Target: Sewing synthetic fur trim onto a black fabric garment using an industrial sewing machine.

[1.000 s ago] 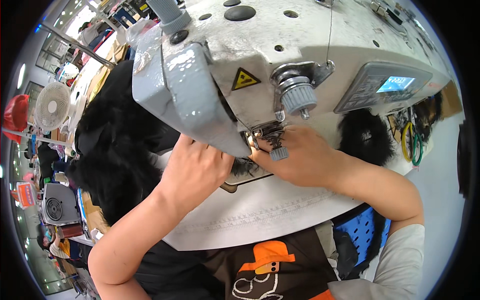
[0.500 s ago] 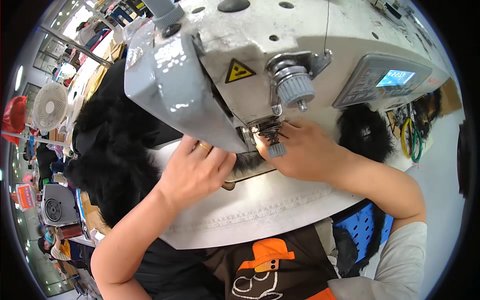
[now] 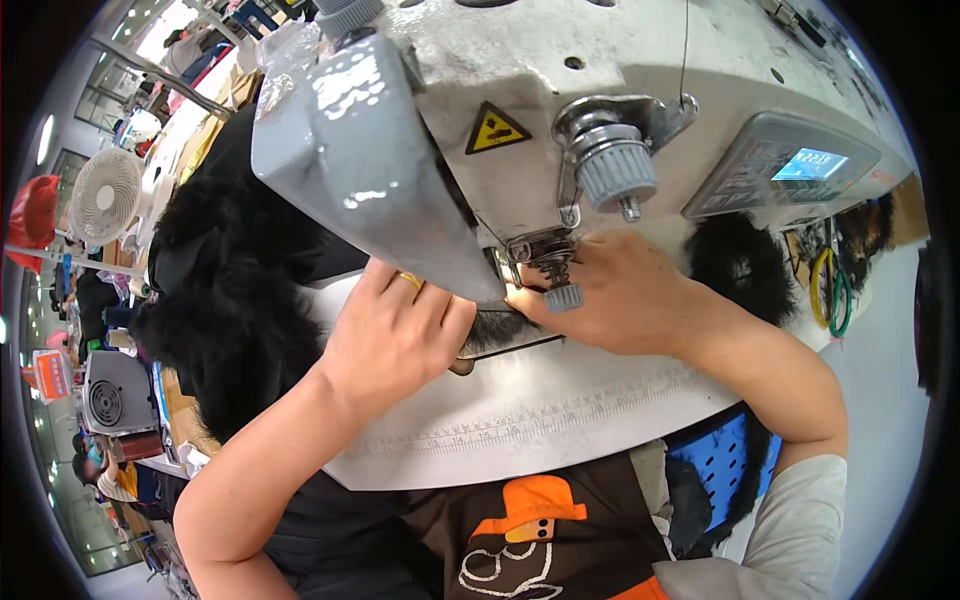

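Head view, left to right. A mass of black furry fabric (image 3: 235, 300) overhangs the left edge of the white sewing table (image 3: 560, 410) and runs under the machine head. The left hand (image 3: 395, 335), a ring on one finger, lies knuckles-up on the table just left of the needle, fingers curled down onto the fabric strip (image 3: 495, 330); whether it pinches the strip cannot be told. The grey sewing machine (image 3: 520, 110) covers the far part of the table, leaving only a narrow gap beneath its head. The right hand (image 3: 610, 300) presses on the same strip directly at the presser foot (image 3: 540, 262), fingertips hidden, so its grasp cannot be told. A printed ruler (image 3: 560, 405) follows the near edge, where a bare band of table lies open. More black fur (image 3: 745, 265) sits at the right edge.
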A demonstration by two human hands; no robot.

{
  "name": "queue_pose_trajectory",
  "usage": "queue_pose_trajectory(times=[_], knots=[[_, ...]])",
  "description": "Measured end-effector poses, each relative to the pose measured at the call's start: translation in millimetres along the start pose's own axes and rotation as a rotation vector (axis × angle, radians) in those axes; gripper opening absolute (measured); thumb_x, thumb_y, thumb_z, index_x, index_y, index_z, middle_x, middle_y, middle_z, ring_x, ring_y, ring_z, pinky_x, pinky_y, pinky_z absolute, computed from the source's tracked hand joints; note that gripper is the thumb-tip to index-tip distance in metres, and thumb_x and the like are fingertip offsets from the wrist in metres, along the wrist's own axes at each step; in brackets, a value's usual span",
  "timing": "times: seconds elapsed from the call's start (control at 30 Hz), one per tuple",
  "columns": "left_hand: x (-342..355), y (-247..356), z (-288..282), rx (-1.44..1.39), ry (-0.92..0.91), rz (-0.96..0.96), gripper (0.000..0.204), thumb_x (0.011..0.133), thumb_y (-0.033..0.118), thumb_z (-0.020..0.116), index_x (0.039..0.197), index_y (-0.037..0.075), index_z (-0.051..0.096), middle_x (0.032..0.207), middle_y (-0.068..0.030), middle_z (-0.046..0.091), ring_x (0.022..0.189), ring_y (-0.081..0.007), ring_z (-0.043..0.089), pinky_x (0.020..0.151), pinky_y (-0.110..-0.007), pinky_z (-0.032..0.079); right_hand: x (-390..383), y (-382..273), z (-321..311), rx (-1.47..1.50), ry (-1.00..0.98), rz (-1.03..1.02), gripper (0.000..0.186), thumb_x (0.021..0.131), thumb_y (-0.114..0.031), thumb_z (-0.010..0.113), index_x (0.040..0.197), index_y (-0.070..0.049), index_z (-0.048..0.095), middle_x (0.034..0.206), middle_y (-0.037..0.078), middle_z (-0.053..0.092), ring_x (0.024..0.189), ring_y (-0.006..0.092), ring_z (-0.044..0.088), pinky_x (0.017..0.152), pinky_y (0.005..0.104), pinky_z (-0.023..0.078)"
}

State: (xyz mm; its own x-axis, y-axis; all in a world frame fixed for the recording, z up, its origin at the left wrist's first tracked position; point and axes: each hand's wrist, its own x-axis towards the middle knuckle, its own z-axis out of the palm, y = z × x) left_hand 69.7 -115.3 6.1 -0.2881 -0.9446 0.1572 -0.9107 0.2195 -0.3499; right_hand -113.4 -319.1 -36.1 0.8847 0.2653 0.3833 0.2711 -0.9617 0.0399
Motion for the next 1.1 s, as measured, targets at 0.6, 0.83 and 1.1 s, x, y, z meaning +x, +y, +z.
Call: queue_pose_trajectory(times=[0.6,0.83,1.1], knots=[[4.7,-9.5,14.8,-0.157,0.068,-0.068,0.023,0.073,0.011,0.068,0.095,0.005,0.069,0.086,-0.0092,0.071,0.096,-0.0304,0.068,0.096,-0.049,0.051,-3.1,13.6,-19.1,0.049,-0.016,0.151,0.007,0.078,-0.016,0.070,0.081,-0.014,0.064,0.086,0.001,0.062,0.081,0.0234,0.070,0.056,0.0404,0.055],[-0.7,-8.4,19.8,-0.312,0.014,-0.208,0.024,0.077,0.009,0.069,0.101,0.008,0.071,0.074,-0.0030,0.069,0.091,-0.0301,0.067,0.097,-0.044,0.050,-2.4,12.2,-23.6,0.070,-0.117,0.245,0.014,0.086,-0.016,0.065,0.099,-0.013,0.066,0.104,0.000,0.068,0.090,0.0254,0.074,0.059,0.0402,0.061],[1.2,-8.6,15.0,-0.371,0.004,-0.230,0.027,0.078,0.009,0.070,0.105,0.008,0.074,0.084,-0.0029,0.071,0.096,-0.0284,0.064,0.090,-0.040,0.047,-1.9,17.8,-15.1,-0.059,0.018,0.210,0.012,0.087,-0.016,0.067,0.099,-0.013,0.069,0.103,0.005,0.068,0.091,0.0283,0.073,0.062,0.0425,0.061]])
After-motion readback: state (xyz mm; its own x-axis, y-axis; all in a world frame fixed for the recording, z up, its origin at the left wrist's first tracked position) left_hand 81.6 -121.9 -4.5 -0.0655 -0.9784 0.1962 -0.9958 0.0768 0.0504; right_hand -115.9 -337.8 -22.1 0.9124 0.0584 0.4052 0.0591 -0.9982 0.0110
